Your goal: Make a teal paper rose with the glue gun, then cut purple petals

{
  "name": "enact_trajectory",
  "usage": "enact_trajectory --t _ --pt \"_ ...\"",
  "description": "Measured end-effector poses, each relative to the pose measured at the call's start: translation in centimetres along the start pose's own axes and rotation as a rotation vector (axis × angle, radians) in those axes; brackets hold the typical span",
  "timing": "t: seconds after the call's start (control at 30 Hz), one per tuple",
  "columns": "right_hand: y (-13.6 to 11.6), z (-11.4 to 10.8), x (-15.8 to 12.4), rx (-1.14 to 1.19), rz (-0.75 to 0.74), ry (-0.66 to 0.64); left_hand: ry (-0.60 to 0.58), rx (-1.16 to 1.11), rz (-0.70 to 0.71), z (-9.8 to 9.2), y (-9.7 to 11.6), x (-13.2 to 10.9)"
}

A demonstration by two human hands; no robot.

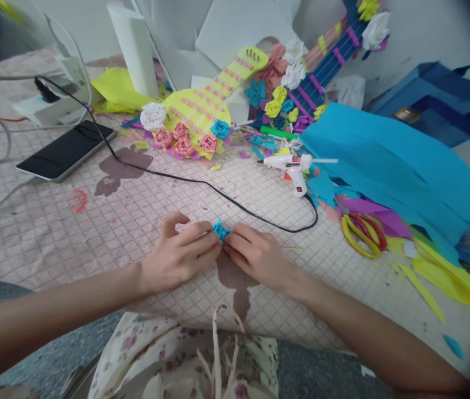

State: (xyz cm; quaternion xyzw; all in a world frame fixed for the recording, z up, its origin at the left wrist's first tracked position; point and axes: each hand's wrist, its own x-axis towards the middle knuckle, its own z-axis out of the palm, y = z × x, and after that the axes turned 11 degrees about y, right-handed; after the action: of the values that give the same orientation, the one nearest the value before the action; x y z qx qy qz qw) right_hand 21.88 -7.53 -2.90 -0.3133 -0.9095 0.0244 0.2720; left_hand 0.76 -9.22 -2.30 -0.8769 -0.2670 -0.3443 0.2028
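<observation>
My left hand [179, 255] and my right hand [255, 256] meet over the pink quilted cover [143, 210], fingertips pinched together on a small blue paper flower [220, 230]. The flower is mostly hidden between the fingers; only its top shows. A white glue gun [290, 166] lies beyond my right hand, its black cord [201, 183] curving across the cover just past my fingers.
A yellow paper guitar [203, 111] ringed with paper flowers lies at the back, beside a blue one [326, 64]. Blue paper sheets [384, 166], yellow scraps [446, 277] and scissors [363, 233] fill the right. A phone [66, 149] and power strip [47, 105] sit left.
</observation>
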Motion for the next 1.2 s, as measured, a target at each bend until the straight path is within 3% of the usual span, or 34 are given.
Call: enact_trajectory --t 0.57,0.8,1.2 --pt "-0.35 0.22 -0.46 -0.124 -0.112 0.075 -0.037 -0.055 -0.065 0.14 0.35 -0.15" --pt "-0.37 0.04 -0.17 -0.096 -0.095 0.043 -0.031 -0.062 -0.186 0.01 0.43 0.03" --pt "-0.47 0.52 -0.57 -0.061 -0.024 0.065 -0.058 -0.073 -0.175 0.22 0.62 -0.42"
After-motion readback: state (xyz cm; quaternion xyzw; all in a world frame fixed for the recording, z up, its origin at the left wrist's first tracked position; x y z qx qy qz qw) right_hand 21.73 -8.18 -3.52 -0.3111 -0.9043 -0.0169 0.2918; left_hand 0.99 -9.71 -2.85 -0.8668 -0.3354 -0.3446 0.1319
